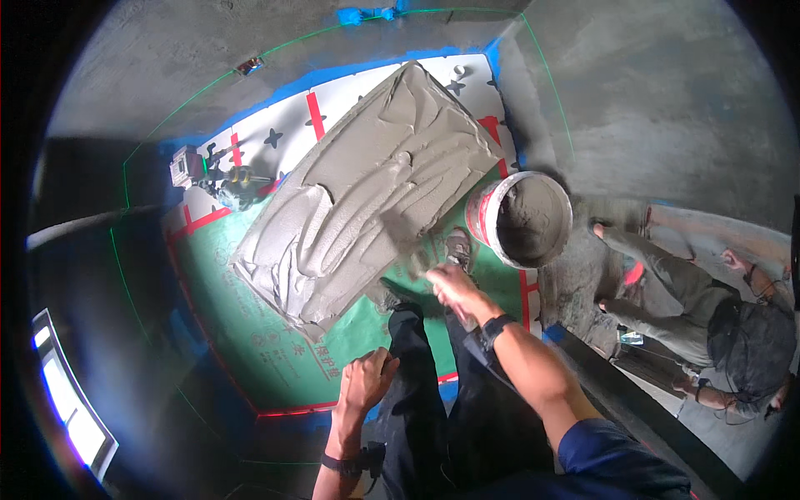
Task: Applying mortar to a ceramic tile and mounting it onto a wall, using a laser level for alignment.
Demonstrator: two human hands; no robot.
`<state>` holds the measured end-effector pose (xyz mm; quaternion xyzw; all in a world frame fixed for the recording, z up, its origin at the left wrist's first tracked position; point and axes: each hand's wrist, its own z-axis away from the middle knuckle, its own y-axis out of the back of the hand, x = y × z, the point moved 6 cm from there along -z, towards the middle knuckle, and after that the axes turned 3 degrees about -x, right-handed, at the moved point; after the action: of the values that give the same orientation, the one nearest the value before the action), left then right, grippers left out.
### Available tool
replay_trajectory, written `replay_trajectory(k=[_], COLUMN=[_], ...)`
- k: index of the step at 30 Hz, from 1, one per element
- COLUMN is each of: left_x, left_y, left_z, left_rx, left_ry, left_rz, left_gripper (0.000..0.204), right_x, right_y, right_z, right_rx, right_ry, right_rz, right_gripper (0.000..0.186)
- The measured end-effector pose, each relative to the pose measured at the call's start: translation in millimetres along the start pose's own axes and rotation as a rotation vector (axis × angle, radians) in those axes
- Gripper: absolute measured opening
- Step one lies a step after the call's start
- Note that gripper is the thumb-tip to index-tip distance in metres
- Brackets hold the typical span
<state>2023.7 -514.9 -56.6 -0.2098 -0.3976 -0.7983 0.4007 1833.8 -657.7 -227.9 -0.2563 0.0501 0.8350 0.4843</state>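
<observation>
A large rectangular slab lies slantwise in front of me, its top covered with wet grey mortar (350,208) in smeared ridges. My right hand (454,287) is wrapped round the handle of a trowel (402,236). The trowel's blade, blurred by motion, is over the slab's near right edge. Nearer to me and to the left, my left hand (364,379) is curled into a loose fist, apart from the slab, with nothing seen in it. Right of the slab stands a white and red bucket (477,214) with grey mortar inside.
Green protective sheeting (208,283) with red tape covers the floor. A tripod-like device (237,185) stands left of the slab, and a small white ring (459,72) lies beyond it. Green laser lines cross the grey walls. Another person (708,317) is at the right, past a dark ledge (642,408).
</observation>
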Motion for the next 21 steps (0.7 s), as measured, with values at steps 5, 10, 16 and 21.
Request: replay_trajectory(k=[5,10,16,21], left_x=[3,-19,-19,-22], left_y=[-2,-20,-48,-72], left_z=[0,5,-23,-42], left_rx=[0.046,-0.012,-0.041,-0.029], left_ry=[-0.01,0.05,0.052,0.037], left_rz=[0.0,-0.05,-0.005,-0.087], left_gripper=[0.019,0.019,0.018,0.018], right_x=[18,39,16,-9], right_y=[-28,6,130,182], right_z=[15,-6,-61,-100], right_rx=[0.133,0.264,0.52,0.399], right_ry=[0.411,0.485,0.437,0.473], right_rz=[0.755,0.613,0.247,-0.223], right_gripper=[0.039,0.029,0.04,0.029])
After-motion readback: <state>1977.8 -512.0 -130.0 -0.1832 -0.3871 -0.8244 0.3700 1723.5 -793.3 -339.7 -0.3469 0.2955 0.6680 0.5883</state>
